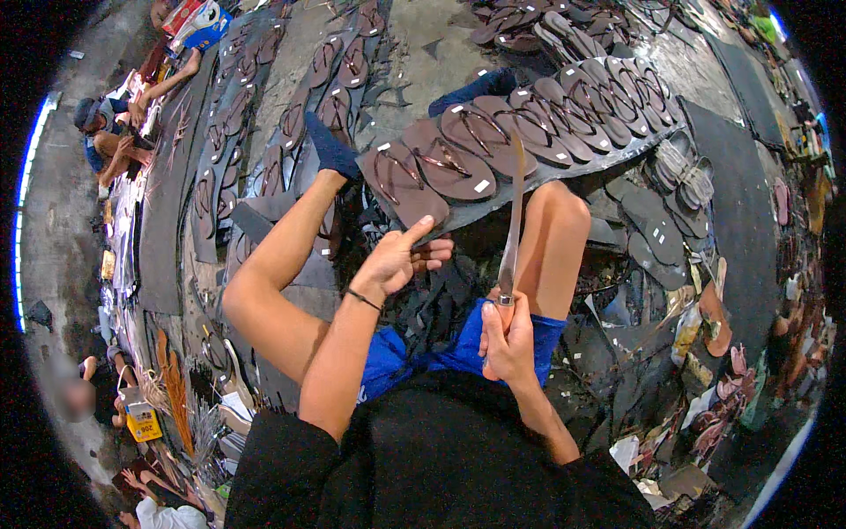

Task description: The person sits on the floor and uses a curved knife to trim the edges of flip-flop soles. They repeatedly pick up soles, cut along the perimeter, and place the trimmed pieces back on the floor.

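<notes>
My right hand (508, 339) grips the handle of a long knife (511, 225), its blade pointing up and away over my right knee. My left hand (401, 257) hovers above my lap with the index finger raised and the other fingers curled; whether it holds anything I cannot tell. Just beyond both hands lies a dark board (617, 152) carrying a row of several brown flip-flop sandals (458, 159) with white tags. I sit on the floor in blue shorts (397, 357), legs bent, dark socks on my feet.
More sandals lie in rows on dark sheets (264, 132) at the left and far side (546, 26). Dark sole offcuts and scraps (652, 291) pile up at my right. Other people sit working along the left edge (115, 132) and at the lower left (159, 502).
</notes>
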Tool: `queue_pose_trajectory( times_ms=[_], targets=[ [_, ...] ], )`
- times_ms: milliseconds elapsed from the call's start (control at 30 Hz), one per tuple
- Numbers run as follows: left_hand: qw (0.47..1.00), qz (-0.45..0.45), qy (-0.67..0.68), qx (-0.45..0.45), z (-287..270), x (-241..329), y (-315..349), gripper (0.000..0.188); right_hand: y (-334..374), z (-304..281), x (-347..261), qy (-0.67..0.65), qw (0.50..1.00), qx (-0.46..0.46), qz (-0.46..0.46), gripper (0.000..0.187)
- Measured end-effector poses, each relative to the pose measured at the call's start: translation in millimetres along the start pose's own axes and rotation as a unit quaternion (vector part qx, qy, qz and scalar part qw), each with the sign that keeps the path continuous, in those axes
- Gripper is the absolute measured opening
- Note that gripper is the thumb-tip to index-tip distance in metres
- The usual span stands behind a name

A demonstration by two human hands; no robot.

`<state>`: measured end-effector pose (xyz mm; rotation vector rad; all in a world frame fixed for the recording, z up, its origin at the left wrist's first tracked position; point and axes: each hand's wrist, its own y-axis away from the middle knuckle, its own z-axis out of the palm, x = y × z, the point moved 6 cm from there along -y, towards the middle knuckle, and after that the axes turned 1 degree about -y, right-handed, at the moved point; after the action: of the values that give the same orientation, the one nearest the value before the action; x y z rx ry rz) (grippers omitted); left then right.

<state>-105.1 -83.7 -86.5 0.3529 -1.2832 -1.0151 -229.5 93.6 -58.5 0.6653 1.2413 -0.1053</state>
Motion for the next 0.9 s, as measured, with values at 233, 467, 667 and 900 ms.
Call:
queue_pose_trajectory(
  times_ms=[233,467,667,900],
  targets=[
    [0.981,0.093,0.172,-0.006,13,25,-30,0.033,7,12,-9,0.064,0.997,-0.051,0.007,0.031],
    [0.983,0.118,0.107,0.091,-23,48,17,0.033,21,17,-14,0.223,0.969,-0.092,-0.043,0.028],
    [0.984,0.112,0.072,0.122,-42,40,14,0.035,-4,34,-5,0.277,0.952,-0.120,-0.056,0.025],
    [0.974,0.139,0.156,0.092,-37,11,12,0.032,-63,59,-9,0.296,0.934,-0.200,-0.006,0.024]
  ],
)
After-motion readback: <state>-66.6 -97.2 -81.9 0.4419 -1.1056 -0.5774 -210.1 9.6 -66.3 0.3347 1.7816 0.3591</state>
